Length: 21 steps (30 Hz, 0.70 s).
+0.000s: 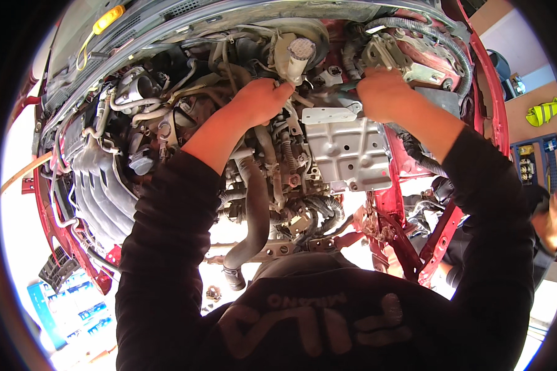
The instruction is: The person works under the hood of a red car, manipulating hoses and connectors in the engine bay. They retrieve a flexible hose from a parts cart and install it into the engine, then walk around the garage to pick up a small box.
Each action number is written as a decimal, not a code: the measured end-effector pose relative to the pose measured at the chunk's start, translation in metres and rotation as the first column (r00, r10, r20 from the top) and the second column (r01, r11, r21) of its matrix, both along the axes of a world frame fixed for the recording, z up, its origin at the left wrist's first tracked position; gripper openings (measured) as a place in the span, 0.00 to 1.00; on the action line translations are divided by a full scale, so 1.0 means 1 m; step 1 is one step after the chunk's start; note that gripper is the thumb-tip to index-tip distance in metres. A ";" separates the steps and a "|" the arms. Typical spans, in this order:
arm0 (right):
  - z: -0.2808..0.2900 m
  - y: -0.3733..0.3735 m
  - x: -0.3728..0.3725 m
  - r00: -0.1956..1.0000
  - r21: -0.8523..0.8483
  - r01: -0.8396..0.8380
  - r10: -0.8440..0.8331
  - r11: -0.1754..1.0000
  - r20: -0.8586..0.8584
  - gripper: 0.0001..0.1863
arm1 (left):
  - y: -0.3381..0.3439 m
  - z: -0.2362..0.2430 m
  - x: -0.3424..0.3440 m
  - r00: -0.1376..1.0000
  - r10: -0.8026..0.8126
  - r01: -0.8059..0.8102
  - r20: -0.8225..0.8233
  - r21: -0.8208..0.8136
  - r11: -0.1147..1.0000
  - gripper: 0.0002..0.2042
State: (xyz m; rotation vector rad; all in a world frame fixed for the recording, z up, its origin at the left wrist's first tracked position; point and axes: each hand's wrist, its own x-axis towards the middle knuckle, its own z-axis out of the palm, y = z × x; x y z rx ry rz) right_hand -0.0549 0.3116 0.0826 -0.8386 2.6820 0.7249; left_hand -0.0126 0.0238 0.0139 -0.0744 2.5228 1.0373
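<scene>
Near left, on the floor below the car, lies a blue rectangular package [74, 309] with white label bands. Farther in, a grey metal bracket plate [349, 151] sits in the red car's engine bay. Beyond it, the left hand [260, 99] curls by a white-capped reservoir [297, 55], grip unclear. The right hand [382, 93] closes around a grey part [340, 94] just above the plate.

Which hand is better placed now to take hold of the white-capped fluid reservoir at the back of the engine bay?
Left, probably. The left hand already has its fingertips against the reservoir. The right hand sits farther away, closed over a grey part above the metal bracket.
</scene>
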 end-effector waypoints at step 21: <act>-0.011 -0.032 0.085 0.956 -0.078 0.091 -0.109 0.993 -0.273 0.21 | -0.003 0.008 0.004 0.885 -0.254 0.206 -0.389 -0.161 0.965 0.11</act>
